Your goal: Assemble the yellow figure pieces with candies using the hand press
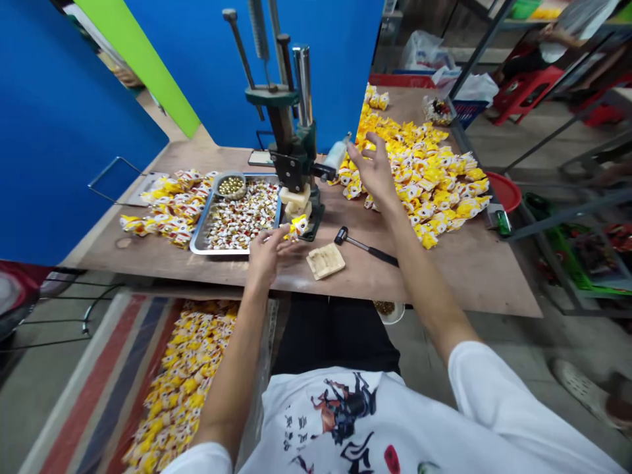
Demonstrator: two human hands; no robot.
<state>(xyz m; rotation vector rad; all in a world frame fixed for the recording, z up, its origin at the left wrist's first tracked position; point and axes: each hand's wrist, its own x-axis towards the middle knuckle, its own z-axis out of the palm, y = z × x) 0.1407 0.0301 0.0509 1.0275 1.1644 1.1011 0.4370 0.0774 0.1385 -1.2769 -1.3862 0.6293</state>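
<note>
My left hand (265,253) is closed on a small yellow-and-white toy figure (297,228), in front of the green hand press (291,141). Light blocks (295,199) sit under the ram of that press. My right hand (374,168) is raised with its fingers apart, close to the wrapped end of the press lever (336,155); whether a fingertip touches it I cannot tell. A metal tray (237,247) full of small white, red and gold pieces lies left of the press. On it rests a bowl (231,185) of gold beads.
A hammer (365,247) and a pale block (326,261) lie near the table's front edge. Yellow figures form a large pile (424,178) at right and a smaller pile (178,204) at left. A striped sack (108,388) with more figures stands below. Another person (567,39) sits at the back right.
</note>
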